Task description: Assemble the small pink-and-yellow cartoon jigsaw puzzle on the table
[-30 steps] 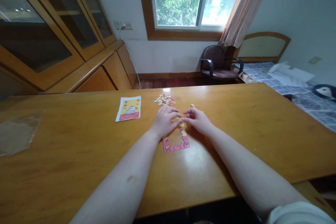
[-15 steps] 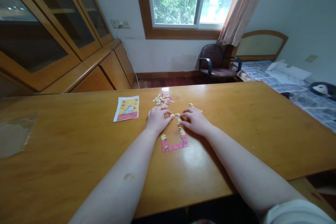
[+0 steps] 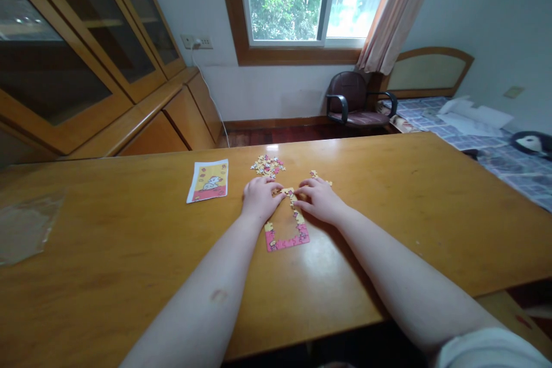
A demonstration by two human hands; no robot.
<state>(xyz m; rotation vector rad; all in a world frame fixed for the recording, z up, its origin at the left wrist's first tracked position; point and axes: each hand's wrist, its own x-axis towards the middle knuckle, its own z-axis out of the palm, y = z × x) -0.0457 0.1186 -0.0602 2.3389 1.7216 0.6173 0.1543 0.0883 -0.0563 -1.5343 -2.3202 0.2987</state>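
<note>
Left hand (image 3: 259, 198), fingers bent, right at the puzzle border's (image 3: 288, 242) far end, and whether it grips a piece, can't tell! Right hand (image 3: 319, 200), fingers loosely parted, at the border's far right corner! Loose pieces (image 3: 268, 165) heaped just beyond, picture sheet (image 3: 209, 181) to the left!

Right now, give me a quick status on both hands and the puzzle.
Left hand at top edge of puzzle border, right hand by its upper right corner. Border partly joined, middle unfilled. Left hand blocks view of upper left.
</note>
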